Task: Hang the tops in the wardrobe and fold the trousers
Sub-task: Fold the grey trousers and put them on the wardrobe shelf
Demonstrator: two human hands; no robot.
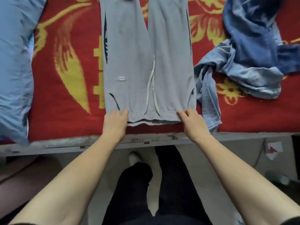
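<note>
Trousers, grey [129, 62]: one pair, spread flat on the bed. The legs run away from the viewer and the waistband is nearest the bed's front edge [65, 143]. They have dark curved markings down both outer seams. A pale drawstring [151, 88] lies loose up the middle, and an oval patch [121, 78] sits below the hip on the viewer's left.

Left hand [116, 119]: at the left corner of the waistband, its fingers [113, 113] curled onto the cloth and gripping it.

Right hand [192, 120]: at the right corner of the waistband, its fingers [181, 113] drawn together and pinching the fabric.

Blanket [65, 95]: red with a yellow floral pattern, covering the bed under all the garments.

Light blue garment [14, 62]: lies along the left side of the bed, well apart from the trousers. Its type cannot be told.

Denim heap [243, 54]: crumpled on the right, paler denim under darker. One pale strip hangs just beside the trousers' right hip and reaches the bed edge.

Legs in dark clothing [170, 184]: the person's own, standing below the bed edge.
</note>
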